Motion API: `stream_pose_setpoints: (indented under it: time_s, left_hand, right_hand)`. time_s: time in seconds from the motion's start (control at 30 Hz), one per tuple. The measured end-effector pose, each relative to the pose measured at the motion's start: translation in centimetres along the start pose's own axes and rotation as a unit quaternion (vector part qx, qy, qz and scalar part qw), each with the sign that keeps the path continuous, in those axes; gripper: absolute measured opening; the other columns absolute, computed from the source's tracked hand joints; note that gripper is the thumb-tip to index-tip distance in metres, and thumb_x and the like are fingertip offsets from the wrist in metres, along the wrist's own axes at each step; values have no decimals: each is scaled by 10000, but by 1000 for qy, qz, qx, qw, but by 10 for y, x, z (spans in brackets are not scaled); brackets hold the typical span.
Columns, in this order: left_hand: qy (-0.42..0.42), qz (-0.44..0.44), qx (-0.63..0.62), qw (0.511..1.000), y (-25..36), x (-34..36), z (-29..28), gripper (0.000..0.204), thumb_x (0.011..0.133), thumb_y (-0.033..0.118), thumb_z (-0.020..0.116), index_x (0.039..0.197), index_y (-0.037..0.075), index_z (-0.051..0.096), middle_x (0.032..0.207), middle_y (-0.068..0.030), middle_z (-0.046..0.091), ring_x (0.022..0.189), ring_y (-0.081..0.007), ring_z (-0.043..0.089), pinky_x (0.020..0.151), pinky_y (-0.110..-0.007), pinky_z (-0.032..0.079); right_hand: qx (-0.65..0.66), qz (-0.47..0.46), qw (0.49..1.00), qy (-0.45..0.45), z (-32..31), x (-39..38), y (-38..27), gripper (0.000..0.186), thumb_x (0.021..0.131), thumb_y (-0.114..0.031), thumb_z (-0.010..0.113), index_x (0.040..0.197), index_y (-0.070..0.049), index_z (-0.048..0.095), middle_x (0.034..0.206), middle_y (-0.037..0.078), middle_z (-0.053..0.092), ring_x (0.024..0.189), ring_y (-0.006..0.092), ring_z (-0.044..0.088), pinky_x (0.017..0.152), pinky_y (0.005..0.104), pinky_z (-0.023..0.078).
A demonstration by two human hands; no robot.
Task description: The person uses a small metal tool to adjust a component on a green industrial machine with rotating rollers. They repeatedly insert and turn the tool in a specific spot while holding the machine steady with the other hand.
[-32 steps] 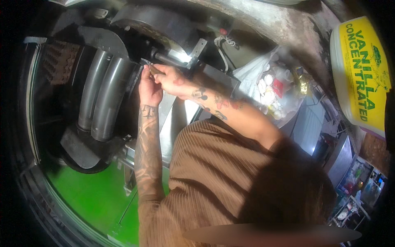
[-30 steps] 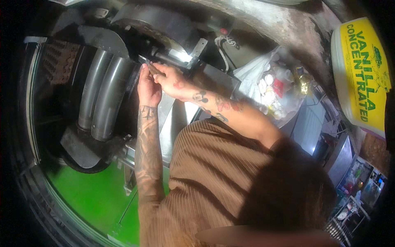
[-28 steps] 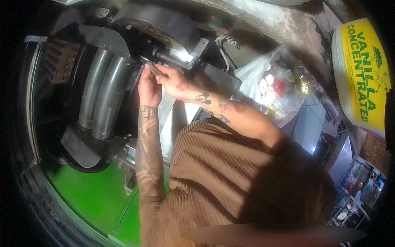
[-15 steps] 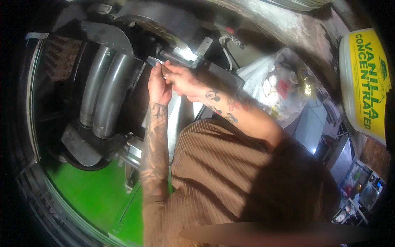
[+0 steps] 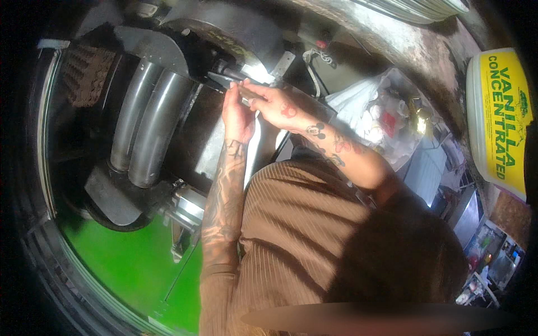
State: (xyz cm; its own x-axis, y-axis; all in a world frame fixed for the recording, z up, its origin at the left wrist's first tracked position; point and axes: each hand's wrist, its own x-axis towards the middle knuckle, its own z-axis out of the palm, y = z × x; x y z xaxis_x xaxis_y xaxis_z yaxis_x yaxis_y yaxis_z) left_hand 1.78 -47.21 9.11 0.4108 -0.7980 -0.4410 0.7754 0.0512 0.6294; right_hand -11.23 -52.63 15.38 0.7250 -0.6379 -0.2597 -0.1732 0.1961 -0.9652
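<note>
My right hand (image 5: 270, 105) is closed around the brown handle of a flat-bladed tool (image 5: 219, 79), which looks like a scraper or knife. Its grey blade points up and left, toward a machine with two thick steel rollers (image 5: 155, 129). My left hand (image 5: 239, 116) meets the right one at the tool, its fingers pressed together against the handle near the blade. The fingers partly hide the handle, so the tool's exact kind is unclear. Beneath my hands lies a pale, shiny metal surface (image 5: 216, 147) beside the rollers.
A clear bag stuffed with rubbish (image 5: 386, 120) stands to the right. Beyond it is a white bucket with a yellow label (image 5: 500, 120). Dark machine housing (image 5: 224, 31) rises at the far side, and green floor (image 5: 120, 269) shows at lower left.
Both hands, with the tool between them, have shifted right, a little away from the rollers. The right forearm has swung outward slightly. Both hands keep their grip.
</note>
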Motion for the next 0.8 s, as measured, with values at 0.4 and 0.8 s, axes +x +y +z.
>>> stream_pose_setpoints:
  time_s: [0.4,0.8]
  left_hand:
    - [-58,98,72,991,37,23,3,373,1123,396,508,1218,45,589,1142,-96,658,1026,-220,644,907,-377,547]
    - [29,19,23,999,26,23,4,434,1154,439,338,1213,89,589,1177,-70,665,1141,-231,624,1068,-399,476]
  right_hand:
    - [35,-159,982,91,35,17,9,584,1041,-103,541,1581,51,383,1597,215,481,1468,240,471,1212,322,357]
    - [-417,-169,890,70,11,20,-5,452,944,-198,596,1393,-183,643,1088,153,610,972,337,669,780,473,577]
